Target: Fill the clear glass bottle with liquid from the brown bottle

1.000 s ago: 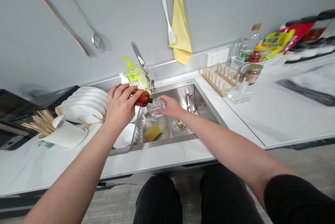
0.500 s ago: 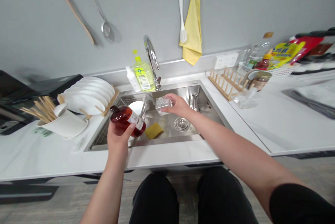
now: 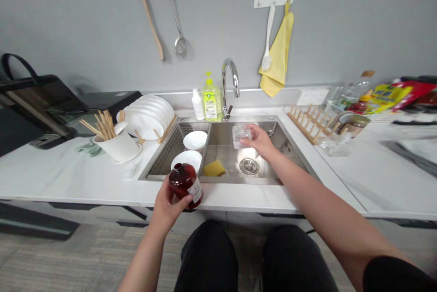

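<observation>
Your left hand [image 3: 166, 208] grips a round dark red bottle [image 3: 184, 186] at the front edge of the white desk [image 3: 68, 178]. Your right hand [image 3: 260, 141] grips a clear square container [image 3: 241, 137] over the steel sink [image 3: 232, 181].

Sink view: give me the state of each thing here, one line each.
Left hand, closed around the bottle
Dark red bottle, held above the counter's front edge
Right hand, gripping the container
Clear square container, held over the basin
Faucet, no water running
Yellow sponge, lying in the basin
White plates, standing on edge in a rack
Yellow towel, hanging on the wall
</observation>
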Demonstrator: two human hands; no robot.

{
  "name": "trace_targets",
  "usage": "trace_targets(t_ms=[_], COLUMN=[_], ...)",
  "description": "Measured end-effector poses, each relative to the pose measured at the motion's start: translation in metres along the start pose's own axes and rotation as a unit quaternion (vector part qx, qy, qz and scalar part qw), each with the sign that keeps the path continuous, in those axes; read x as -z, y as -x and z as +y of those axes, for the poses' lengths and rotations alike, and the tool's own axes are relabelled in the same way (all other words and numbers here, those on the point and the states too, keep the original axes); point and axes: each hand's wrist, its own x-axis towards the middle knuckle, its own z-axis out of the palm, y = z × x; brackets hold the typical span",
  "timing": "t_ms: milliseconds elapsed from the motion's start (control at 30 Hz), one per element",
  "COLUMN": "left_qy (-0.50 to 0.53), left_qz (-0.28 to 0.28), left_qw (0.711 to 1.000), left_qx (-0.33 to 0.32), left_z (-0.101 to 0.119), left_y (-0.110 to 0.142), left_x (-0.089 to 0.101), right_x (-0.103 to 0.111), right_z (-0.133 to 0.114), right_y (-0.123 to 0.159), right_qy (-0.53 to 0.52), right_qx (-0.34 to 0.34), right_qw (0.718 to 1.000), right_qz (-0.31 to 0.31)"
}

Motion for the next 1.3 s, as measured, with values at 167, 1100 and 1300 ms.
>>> trace_targets(t_ms=[167, 1100, 1300], left_qy=[-0.072, -0.432, -0.375], left_qz=[-0.015, 0.175, 0.232], left_qw=[0.997, 0.874, 0.886], left_qx=[-0.029, 0.135, 0.146], left_z=[0.009, -0.027, -0.003], left_y=[0.004, -0.079, -0.059], left_x=[0.013, 0.147, 0.143], right_x=[0.007, 0.019, 0.013], right_z=[-0.024, -0.091, -0.107], right_y=[0.019, 0.314, 0.333], right_qy=[0.036, 0.116, 0.116], right_qx=[0.034, -0.031, -0.020], right_qw=[0.998, 0.983, 0.983], right_qz=[0.041, 0.139, 0.138])
